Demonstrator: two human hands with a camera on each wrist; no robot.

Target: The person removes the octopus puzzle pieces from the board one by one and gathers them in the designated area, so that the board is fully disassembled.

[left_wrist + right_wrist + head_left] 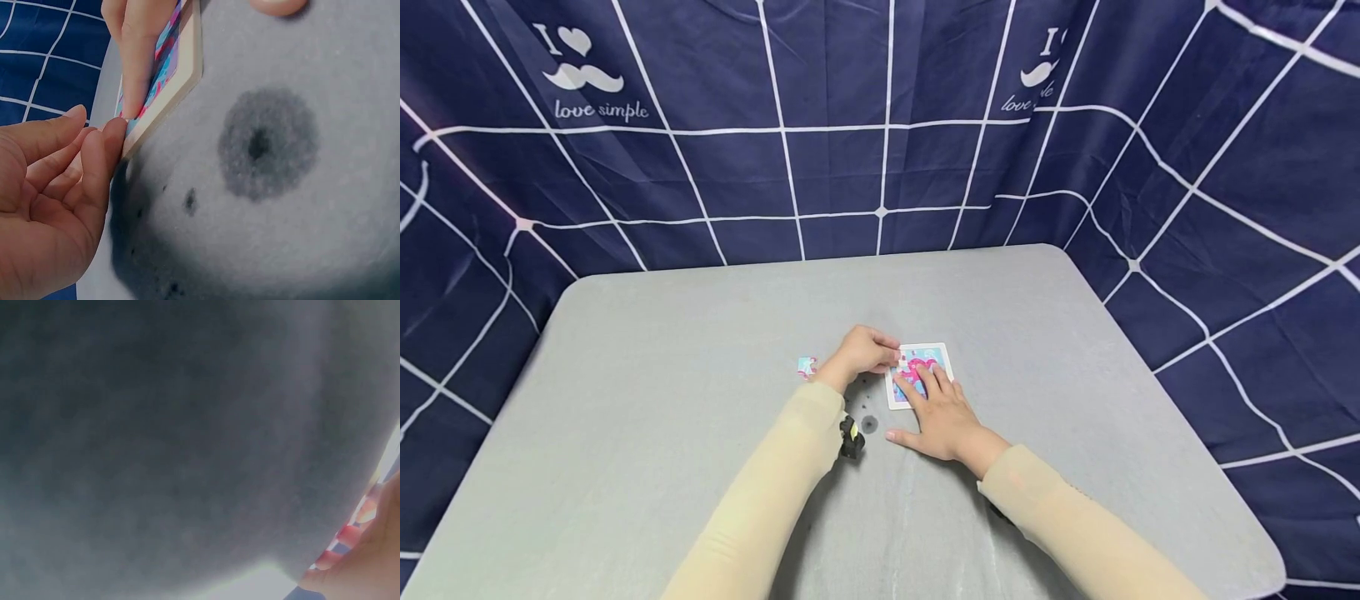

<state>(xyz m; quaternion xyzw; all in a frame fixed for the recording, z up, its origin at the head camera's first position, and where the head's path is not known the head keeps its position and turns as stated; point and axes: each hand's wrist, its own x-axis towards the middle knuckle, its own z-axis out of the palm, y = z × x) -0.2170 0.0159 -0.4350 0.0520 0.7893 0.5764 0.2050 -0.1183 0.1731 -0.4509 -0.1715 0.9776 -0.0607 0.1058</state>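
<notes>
A small jigsaw puzzle (917, 364) with a pink and light-blue picture lies in a white-edged tray (902, 406) on the table. My left hand (867, 351) is at the tray's left side. Its loosely bent fingertips (114, 134) touch the tray edge in the left wrist view, and nothing shows between them. My right hand (942, 417) rests over the puzzle's lower right part, fingers spread, thumb out on the table. One of its fingers (135, 75) presses down near the tray's edge. A loose puzzle piece (807, 367) lies left of my left hand.
The grey tabletop (662, 400) spreads around both hands. Dark stains (869, 424) mark it between my wrists. A navy curtain (835, 167) with white lines hangs behind and along both sides. A small black device (852, 437) sits on my left wrist.
</notes>
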